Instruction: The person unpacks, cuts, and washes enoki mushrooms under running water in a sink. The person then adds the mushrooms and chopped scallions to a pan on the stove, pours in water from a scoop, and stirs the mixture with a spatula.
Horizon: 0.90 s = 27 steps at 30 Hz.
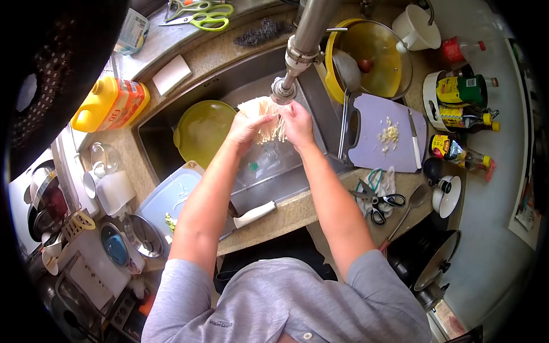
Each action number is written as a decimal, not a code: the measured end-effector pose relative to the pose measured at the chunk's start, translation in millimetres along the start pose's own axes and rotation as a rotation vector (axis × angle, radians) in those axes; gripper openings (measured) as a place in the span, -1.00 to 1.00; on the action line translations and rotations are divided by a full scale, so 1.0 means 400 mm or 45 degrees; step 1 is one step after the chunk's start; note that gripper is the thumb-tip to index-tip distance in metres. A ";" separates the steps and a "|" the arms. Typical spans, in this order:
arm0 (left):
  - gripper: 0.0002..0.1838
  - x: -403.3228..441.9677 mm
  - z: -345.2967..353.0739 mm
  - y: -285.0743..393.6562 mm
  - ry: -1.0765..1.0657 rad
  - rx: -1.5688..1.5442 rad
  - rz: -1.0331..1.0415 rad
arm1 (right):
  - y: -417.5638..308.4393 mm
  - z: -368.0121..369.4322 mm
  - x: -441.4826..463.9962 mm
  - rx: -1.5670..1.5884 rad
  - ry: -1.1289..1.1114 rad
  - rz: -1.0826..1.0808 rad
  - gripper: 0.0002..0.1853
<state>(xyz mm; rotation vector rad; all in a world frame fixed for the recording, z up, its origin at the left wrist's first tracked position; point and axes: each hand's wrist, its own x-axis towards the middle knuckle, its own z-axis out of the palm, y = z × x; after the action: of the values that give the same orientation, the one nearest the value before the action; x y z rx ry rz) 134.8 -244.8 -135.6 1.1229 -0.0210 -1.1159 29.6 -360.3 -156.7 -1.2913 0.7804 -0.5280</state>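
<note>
left hand and right hand both gripping enoki-like bunch, rough pulling could shed strands into sink

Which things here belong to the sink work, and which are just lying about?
Likely in the job: left hand, right hand, pale stringy bunch they hold, faucet, sink, perhaps the yellow-green bowl in it.

Seemingly lying about: yellow jug, green-handled scissors, black-handled scissors, purple cutting board.

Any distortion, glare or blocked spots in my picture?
Head view: strong fisheye bending, black corners; a dark perforated shape blocks the upper left; the bunch of thin creamy-white strands looks bright, partly washed out; bare left hand and bare right hand look fairly sharp.
</note>
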 end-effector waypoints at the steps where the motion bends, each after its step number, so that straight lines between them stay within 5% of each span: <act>1: -0.48 0.000 -0.005 -0.002 0.000 0.001 -0.003 | -0.002 0.005 0.003 0.141 0.031 -0.050 -0.78; 8: -0.50 -0.011 -0.001 0.001 0.036 0.086 -0.037 | -0.010 -0.034 0.004 -0.183 -0.112 0.224 -0.78; 23: -0.47 -0.020 0.007 0.024 -0.152 0.033 -0.054 | -0.017 -0.015 0.002 0.043 -0.001 0.232 -0.82; 27: -0.47 -0.014 0.005 0.018 -0.206 0.011 -0.075 | -0.026 0.011 -0.006 0.486 -0.042 0.266 -0.77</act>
<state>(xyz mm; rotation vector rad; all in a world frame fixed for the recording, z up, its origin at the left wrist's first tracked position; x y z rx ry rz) 135.9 -242.6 -126.8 1.0440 -0.1198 -1.2579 32.1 -357.9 -145.8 -0.8539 0.7351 -0.4592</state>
